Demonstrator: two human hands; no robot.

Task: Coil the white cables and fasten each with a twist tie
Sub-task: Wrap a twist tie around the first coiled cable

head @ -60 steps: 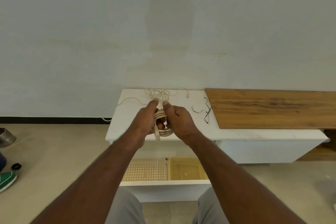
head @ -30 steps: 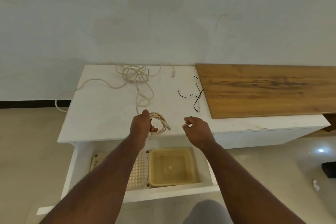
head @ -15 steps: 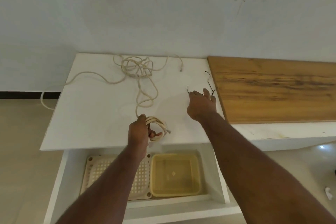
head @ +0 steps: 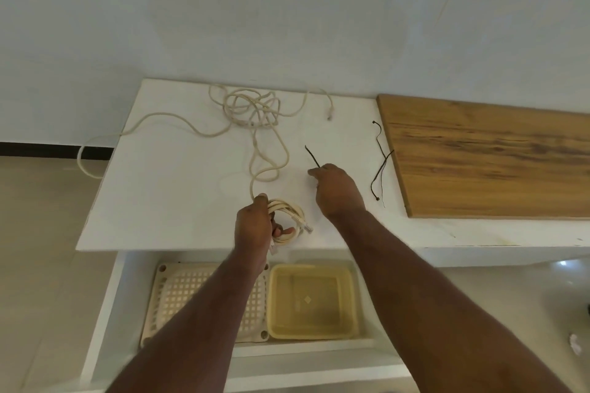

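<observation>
My left hand (head: 253, 226) grips a small coil of off-white cable (head: 292, 220) near the front edge of the white table (head: 166, 198); a plug sticks out of the coil to the right. From the coil the cable runs back to a loose tangle of cable (head: 252, 108) at the table's rear, with one end hanging off the left side. My right hand (head: 338, 190) pinches a thin black twist tie (head: 312, 156), which points up and away, just right of the coil. Two more black twist ties (head: 380, 166) lie further right on the table.
A wooden board (head: 495, 159) covers the right part of the table. Below the front edge an open drawer holds a perforated cream tray (head: 178, 290) and a yellow plastic tub (head: 313, 300). The wall stands right behind the table.
My right hand let go of the coil, reached right to the ties, and has come back toward the coil with one tie pinched. My left hand kept holding the coil.
</observation>
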